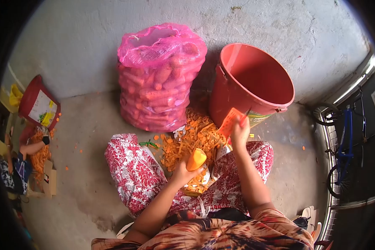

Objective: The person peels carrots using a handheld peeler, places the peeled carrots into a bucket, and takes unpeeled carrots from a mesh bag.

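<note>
My left hand (182, 173) is closed around a thick peeled carrot (196, 158), its orange end pointing up and away from me. To the right and farther forward, my right hand (239, 134) grips an orange slotted peeler (230, 121), a flat plastic tool with holes. It is held apart from the carrot, in front of the bucket. Between my legs lies a heap of carrot peelings and slices (175, 151). A container with more peelings (192, 188) sits close to my lap, partly hidden by my left hand.
A pink mesh sack (160, 87) full of carrots and a tall red bucket (233, 93) stand by the wall. At far left, another person's arm (32, 147) is near peelings and a red tub (31, 102). A blue bicycle (345, 146) is at right.
</note>
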Tool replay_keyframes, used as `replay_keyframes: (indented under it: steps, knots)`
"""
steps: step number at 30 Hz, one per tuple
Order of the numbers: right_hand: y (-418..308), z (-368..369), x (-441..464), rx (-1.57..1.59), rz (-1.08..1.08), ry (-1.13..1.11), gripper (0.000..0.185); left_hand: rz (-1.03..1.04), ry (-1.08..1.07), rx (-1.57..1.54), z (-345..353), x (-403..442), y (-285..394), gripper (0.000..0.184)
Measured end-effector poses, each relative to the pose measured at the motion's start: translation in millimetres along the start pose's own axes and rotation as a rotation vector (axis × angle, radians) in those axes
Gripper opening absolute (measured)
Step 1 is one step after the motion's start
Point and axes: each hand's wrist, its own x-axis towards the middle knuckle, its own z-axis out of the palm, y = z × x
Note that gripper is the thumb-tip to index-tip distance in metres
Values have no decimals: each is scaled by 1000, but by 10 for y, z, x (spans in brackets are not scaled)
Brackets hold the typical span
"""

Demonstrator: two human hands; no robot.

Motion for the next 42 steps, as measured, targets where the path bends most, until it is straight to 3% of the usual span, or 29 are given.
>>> replay_keyframes:
  steps: [4,7,11,14,17,19,23,30,42]
  knots:
    - [-320,29,-259,-124,-107,-296,15,56,79,-35,-58,50,7,51]
    - [-340,10,-340,-46,19,-414,13,123,175,37,-111,45,69,47]
    - [-331,13,-538,-60,-30,-362,12,142,169,107,-130,83,67,47]
    - [37,-2,-522,-172,-24,-529,13,136,269,238,-76,80,74,45]
    - [69,-76,-630,-229,27,-957,16,107,319,307,-107,139,-189,47]
    - [-250,-109,-713,-395,-20,-1088,18,35,369,381,-134,146,-155,46]
    - [-223,-27,-891,-515,-122,-1151,21,-83,391,447,-182,141,4,43]
    - [-188,-11,-960,-557,-154,-1162,24,-66,393,474,-175,132,37,40]
    - [-156,20,-996,-509,-42,-1147,20,-62,379,572,-184,121,117,41]
